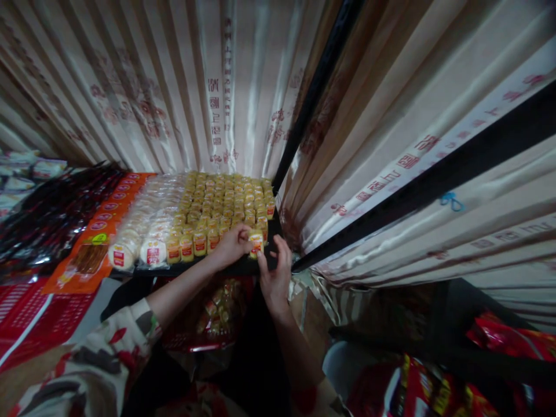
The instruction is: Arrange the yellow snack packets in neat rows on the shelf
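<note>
A small yellow snack packet (256, 245) with a red and white label stands upright at the front right of the shelf. My left hand (236, 248) pinches its left side between thumb and fingers. On the other side, my right hand (277, 277) has its fingers apart, and the thumb tip is at the packet's lower edge; whether it presses on it I cannot tell. Rows of matching yellow packets (217, 202) fill the shelf behind and to the left of my hands.
Left of the rows lie round white packaged cakes (153, 253), orange snack packs (89, 255) and dark packs (56, 214). Below the shelf, a red basket (191, 346) holds more yellow packets. A black post (313, 98) and curtains (243, 87) bound the corner; red bags (412, 388) lie lower right.
</note>
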Demonstrator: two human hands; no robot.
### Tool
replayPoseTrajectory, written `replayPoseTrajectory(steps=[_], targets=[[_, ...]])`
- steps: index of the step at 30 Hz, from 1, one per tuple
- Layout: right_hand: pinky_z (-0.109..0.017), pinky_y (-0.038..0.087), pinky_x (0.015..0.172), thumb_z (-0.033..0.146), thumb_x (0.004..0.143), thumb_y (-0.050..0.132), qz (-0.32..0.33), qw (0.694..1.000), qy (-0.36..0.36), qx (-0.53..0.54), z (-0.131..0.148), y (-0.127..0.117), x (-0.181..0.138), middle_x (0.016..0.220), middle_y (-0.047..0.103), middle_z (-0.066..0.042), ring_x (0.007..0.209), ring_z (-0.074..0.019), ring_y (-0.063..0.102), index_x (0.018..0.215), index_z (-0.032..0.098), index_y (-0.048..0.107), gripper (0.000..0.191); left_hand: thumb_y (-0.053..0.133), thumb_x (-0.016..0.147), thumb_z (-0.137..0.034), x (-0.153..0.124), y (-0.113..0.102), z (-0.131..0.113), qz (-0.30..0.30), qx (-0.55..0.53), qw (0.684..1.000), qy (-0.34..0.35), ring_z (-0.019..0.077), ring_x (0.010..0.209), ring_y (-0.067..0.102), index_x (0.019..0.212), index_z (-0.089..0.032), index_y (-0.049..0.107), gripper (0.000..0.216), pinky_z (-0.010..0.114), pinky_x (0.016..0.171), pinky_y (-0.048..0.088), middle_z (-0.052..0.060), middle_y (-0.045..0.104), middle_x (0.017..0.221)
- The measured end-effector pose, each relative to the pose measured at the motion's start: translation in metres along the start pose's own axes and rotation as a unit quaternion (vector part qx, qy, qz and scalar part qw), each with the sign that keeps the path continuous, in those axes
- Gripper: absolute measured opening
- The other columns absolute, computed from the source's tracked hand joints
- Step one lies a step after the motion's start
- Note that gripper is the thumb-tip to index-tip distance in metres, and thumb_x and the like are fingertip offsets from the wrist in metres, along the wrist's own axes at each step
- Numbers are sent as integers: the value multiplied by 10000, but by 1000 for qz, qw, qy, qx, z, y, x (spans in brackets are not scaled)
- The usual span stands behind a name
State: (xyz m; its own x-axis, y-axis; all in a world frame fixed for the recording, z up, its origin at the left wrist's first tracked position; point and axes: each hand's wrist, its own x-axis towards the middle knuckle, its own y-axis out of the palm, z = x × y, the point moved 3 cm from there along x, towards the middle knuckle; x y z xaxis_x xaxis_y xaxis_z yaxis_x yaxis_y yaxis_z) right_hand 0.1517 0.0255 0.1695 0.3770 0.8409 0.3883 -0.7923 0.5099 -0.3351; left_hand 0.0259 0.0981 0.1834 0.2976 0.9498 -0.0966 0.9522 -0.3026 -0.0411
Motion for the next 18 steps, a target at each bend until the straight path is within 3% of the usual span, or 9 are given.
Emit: replayPoseTrajectory(steps=[5, 10, 15, 18], targets=[[-477, 308, 1048, 285, 892, 389, 0, 990, -96, -107, -1, 1, 15, 1387, 433, -97, 1276, -232, 381, 1214, 213, 538, 362, 614, 649, -100, 50, 15, -21, -45, 147, 987, 54, 93, 634, 541, 889, -168, 535, 261, 216, 637, 436, -37, 568, 740], [-440, 331, 1049, 265, 890, 344, -25, 992, -80, -89, -24, 10, 39, 1360, 464, -127, 1268, -213, 411, 1231, 162, 532, 402, 609, 709, -128, 93, 36, -36, -28, 286, 953, 98, 144, 763, 581, 1004, -159, 555, 301, 265, 745, 455, 12, 624, 835], [-430, 342, 1049, 286, 871, 370, -38, 995, -60, -72, -43, 14, 61, 1327, 496, -151, 1255, -225, 433, 1206, 130, 558, 415, 574, 754, -113, 122, 54, -42, 0, 346, 927, 145, 163, 840, 593, 1202, -173, 521, 455, 268, 791, 452, 43, 632, 950], [-437, 339, 1051, 291, 873, 361, -40, 997, -39, -62, -53, 15, 67, 1320, 508, -139, 1249, -219, 442, 1214, 148, 554, 417, 561, 773, -123, 135, 59, -39, -2, 381, 914, 138, 171, 870, 594, 1197, -214, 544, 434, 268, 801, 448, 49, 623, 1021]])
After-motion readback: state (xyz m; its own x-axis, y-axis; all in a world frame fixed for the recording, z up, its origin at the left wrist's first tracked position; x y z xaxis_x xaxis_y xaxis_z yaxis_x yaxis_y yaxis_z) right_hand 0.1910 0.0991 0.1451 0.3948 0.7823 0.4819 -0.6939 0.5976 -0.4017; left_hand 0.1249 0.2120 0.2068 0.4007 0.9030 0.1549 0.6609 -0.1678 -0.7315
